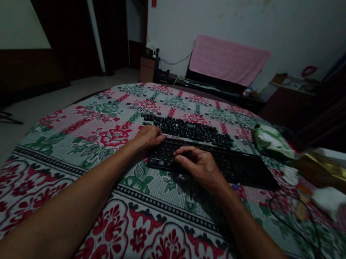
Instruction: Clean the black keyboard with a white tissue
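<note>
Across the flowered tablecloth (117,138), we have a black keyboard (244,169) lying flat with its long side towards us, which lets both hands reach it comfortably. Our left hand (149,136) rests at its far left corner, fingers curled inward, probably to keep that end from sliding. Our right hand (203,164) is over the left part of the board, thumb and forefinger brought nearly together, a pose that suits small pieces. With the light so dim, we cannot tell whether either hand has hold of anything. Just beyond the keyboard, loose keycaps (192,131) lie in a long dark band, seemingly placed within reach yet off the board. Over to our right, a green-and-white packet (271,140) and a black cable (317,240) lie apart from the keyboard.
</note>
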`<state>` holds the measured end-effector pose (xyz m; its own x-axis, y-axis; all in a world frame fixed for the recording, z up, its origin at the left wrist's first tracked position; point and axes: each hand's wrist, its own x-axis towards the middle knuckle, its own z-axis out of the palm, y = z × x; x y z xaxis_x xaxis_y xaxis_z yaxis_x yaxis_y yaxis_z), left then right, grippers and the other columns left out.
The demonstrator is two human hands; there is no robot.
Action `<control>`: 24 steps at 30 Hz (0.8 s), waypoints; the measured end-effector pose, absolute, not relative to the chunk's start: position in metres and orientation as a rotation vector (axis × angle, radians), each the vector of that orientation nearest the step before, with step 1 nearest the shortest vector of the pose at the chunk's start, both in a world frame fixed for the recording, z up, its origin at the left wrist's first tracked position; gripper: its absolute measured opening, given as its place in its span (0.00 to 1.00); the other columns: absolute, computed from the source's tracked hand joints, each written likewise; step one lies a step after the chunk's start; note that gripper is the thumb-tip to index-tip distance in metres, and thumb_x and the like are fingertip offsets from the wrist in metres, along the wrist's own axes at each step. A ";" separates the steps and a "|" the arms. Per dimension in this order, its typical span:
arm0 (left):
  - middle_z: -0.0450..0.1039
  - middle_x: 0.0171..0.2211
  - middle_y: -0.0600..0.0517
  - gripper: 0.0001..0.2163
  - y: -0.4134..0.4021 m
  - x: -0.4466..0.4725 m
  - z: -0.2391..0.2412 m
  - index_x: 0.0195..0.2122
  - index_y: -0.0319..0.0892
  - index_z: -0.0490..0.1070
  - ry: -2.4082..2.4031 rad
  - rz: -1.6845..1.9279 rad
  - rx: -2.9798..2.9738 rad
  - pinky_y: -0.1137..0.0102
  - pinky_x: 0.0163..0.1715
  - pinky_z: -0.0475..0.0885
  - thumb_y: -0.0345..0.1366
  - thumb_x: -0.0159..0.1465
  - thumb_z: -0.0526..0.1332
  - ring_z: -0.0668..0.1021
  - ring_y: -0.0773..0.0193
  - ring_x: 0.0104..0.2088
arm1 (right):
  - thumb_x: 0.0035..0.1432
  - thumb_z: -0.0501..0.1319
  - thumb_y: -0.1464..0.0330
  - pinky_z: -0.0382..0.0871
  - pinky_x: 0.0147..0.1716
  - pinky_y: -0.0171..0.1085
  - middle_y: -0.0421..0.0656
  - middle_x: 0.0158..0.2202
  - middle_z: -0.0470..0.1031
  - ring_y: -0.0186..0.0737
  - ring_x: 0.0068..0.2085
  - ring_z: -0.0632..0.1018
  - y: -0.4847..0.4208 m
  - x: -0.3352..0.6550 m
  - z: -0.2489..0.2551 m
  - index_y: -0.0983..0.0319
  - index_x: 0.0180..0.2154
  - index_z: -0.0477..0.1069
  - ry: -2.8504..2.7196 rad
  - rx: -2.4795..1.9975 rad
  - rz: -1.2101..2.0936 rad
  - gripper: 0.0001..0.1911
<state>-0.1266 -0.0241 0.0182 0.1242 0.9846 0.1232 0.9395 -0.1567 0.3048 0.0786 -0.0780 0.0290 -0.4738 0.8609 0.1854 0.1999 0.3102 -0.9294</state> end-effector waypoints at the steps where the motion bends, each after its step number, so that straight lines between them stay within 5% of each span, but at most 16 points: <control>1: 0.76 0.32 0.45 0.17 -0.024 -0.127 0.018 0.36 0.38 0.77 1.935 0.447 2.238 0.69 0.35 0.66 0.41 0.61 0.51 0.76 0.58 0.35 | 0.49 0.62 0.60 0.65 0.28 0.31 0.39 0.30 0.73 0.31 0.28 0.71 -0.078 0.078 0.027 0.62 0.35 0.72 -1.886 -0.944 1.184 0.13; 15: 0.76 0.36 0.43 0.18 -0.021 -0.129 0.016 0.38 0.38 0.76 1.948 0.418 2.192 0.70 0.37 0.66 0.44 0.61 0.52 0.75 0.57 0.38 | 0.54 0.59 0.61 0.55 0.20 0.29 0.36 0.22 0.65 0.28 0.22 0.63 -0.067 0.076 0.027 0.63 0.36 0.72 -2.205 -0.908 1.162 0.13; 24: 0.76 0.33 0.45 0.16 -0.021 -0.129 0.017 0.36 0.39 0.76 1.941 0.395 2.239 0.70 0.34 0.66 0.42 0.61 0.51 0.75 0.60 0.34 | 0.55 0.58 0.62 0.59 0.22 0.29 0.41 0.28 0.73 0.29 0.23 0.67 -0.063 0.076 0.031 0.65 0.33 0.72 -2.340 -0.878 0.934 0.12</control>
